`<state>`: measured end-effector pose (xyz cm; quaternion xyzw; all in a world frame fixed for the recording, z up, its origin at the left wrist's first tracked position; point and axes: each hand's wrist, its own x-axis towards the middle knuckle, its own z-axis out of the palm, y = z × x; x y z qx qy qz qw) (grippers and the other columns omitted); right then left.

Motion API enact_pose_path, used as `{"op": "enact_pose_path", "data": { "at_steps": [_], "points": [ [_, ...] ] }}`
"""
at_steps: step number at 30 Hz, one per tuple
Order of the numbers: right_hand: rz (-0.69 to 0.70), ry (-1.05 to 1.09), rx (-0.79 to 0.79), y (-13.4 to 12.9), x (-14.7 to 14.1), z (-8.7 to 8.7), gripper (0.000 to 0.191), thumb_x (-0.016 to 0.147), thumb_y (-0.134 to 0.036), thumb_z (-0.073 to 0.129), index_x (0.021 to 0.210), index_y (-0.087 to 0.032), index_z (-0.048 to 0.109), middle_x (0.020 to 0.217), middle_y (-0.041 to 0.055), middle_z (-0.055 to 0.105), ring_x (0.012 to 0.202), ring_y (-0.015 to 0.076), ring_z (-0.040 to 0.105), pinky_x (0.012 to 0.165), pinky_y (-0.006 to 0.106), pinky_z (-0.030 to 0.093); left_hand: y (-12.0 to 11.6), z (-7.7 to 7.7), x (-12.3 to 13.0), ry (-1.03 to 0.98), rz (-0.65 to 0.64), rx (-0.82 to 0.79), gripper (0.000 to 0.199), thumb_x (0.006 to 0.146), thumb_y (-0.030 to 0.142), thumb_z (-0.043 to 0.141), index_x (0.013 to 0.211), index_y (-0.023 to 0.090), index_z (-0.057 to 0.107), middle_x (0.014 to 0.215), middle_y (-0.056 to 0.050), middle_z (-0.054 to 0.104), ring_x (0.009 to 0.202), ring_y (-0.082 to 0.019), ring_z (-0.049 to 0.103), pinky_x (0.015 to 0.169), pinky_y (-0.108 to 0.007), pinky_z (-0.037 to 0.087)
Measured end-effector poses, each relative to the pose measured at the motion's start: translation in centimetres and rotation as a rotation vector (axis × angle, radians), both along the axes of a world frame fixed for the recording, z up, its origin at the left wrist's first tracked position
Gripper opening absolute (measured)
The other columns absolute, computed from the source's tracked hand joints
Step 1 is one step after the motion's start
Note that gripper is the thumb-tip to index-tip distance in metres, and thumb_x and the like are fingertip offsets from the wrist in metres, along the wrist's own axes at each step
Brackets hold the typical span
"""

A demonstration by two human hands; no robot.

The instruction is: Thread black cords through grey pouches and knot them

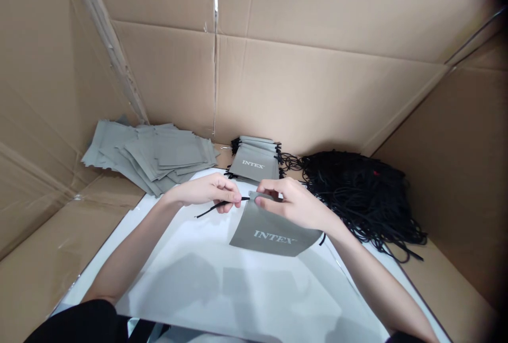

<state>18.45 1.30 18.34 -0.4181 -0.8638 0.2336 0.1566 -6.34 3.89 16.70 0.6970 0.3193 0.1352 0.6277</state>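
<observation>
A grey drawstring pouch (273,232) printed INTEX is held up over the white work surface. My right hand (291,202) pinches its top edge near the left corner. Between the thumb and fingers of my left hand (214,192) is a black cord (216,207), which runs from that corner of the pouch and dangles a loose end to the left. Another short black cord end (322,239) sticks out at the pouch's right side, below my right wrist. My right palm hides part of the top hem.
Loose grey pouches (174,152) lie heaped at the back left. A stack of corded INTEX pouches (254,165) sits at the back middle, beside a big tangle of black cords (353,195). Cardboard walls (297,83) enclose the white surface (190,279).
</observation>
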Motion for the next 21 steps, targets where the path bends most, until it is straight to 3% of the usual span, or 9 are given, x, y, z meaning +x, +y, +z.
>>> {"op": "enact_pose_path", "data": {
  "at_steps": [9,16,21],
  "points": [
    [-0.016,0.219,-0.167,1.1,2.2,-0.6,0.028,0.092,-0.041,0.058,0.078,-0.018,0.065,0.066,-0.0034,0.051,0.062,0.0124,0.043,0.058,0.026,0.032,-0.4,1.5,-1.3,0.063,0.176,0.284,0.028,0.09,0.042,0.063,0.082,0.016,0.073,0.08,-0.006,0.074,0.075,-0.017,0.067,0.07,-0.026,0.052],
    [-0.003,0.253,-0.19,1.2,2.6,-0.3,0.03,0.091,-0.046,0.062,0.08,-0.018,0.069,0.067,-0.0023,0.054,0.063,0.0126,0.046,0.057,0.025,0.034,-1.7,1.7,-2.0,0.23,0.282,0.84,0.032,0.1,0.035,0.048,0.084,0.02,0.072,0.079,0.001,0.074,0.069,-0.013,0.065,0.066,-0.023,0.043],
    [0.004,0.268,-0.198,1.3,2.8,-0.1,0.032,0.09,-0.048,0.064,0.082,-0.018,0.071,0.067,-0.0015,0.057,0.062,0.0124,0.048,0.057,0.024,0.035,-2.1,2.0,-2.5,0.323,0.325,0.964,0.029,0.1,0.031,0.046,0.087,0.022,0.071,0.08,0.004,0.074,0.065,-0.011,0.063,0.065,-0.022,0.041]
  ]
}}
